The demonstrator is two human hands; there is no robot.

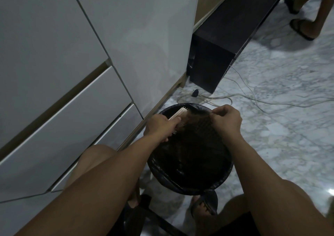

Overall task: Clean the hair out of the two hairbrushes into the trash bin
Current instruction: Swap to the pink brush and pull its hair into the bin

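Observation:
A round black trash bin [224, 178] lined with a dark bag stands on the floor between my knees. Over its far rim my left hand [159, 125] grips a pale hairbrush [178, 113], bristles turned toward the bin's middle. A mat of dark brown hair [197, 122] stretches from the bristles across to my right hand [226, 121], whose fingers pinch its far end. Only one hairbrush is in view.
White cabinet doors and drawers [72, 73] fill the left side. A dark box-like unit [213, 62] stands beyond the bin, with pale cables [253, 94] trailing over the marble floor. Another person's legs in sandals [307, 24] stand at the top right.

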